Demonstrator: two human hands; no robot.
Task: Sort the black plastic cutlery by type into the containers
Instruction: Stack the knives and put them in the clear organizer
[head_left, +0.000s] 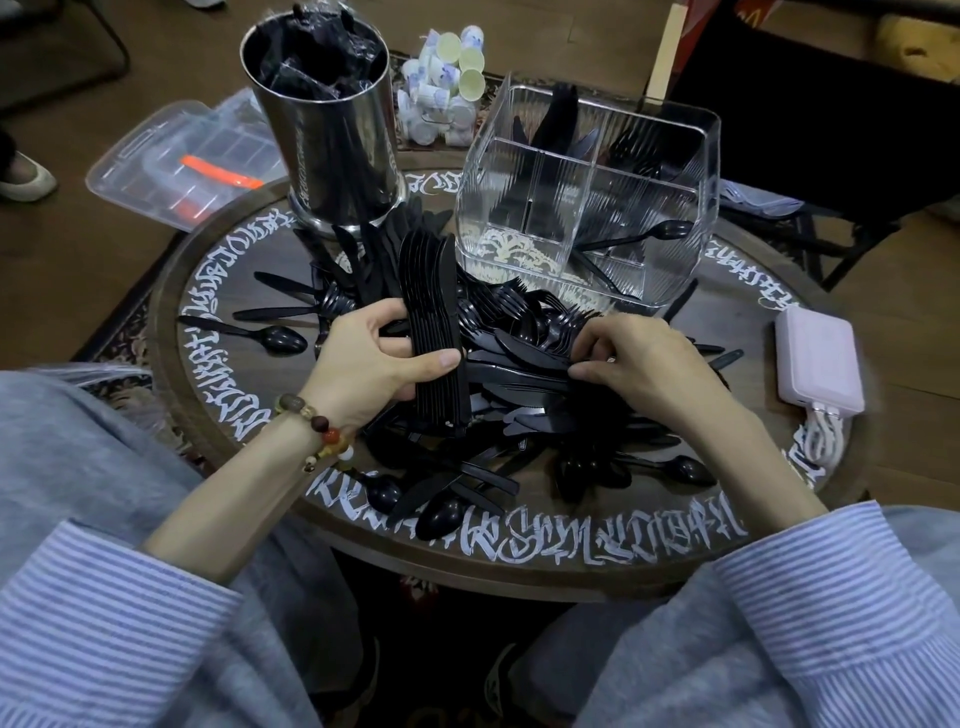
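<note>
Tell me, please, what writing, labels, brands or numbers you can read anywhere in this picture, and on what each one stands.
White calligraphic lettering around the round table's rim: ornamental, cannot be read as words.
Vertical engraved marking on the steel canister: too small and blurred to read.
Blue print on the small cups behind it: too small to read.
Pink power bank: no writing visible.
Nothing else bears text.

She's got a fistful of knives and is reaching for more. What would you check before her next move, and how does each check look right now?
1. Left hand grips the stack of knives firmly: ok.
2. Stack is all one type: cannot tell, only its edges show.
3. Right hand fingers pinch a piece in the pile: ok; which type, cannot tell.
4. Clear divided container has open room: ok.
5. Steel cylinder has room: not ok, it looks full.
</note>
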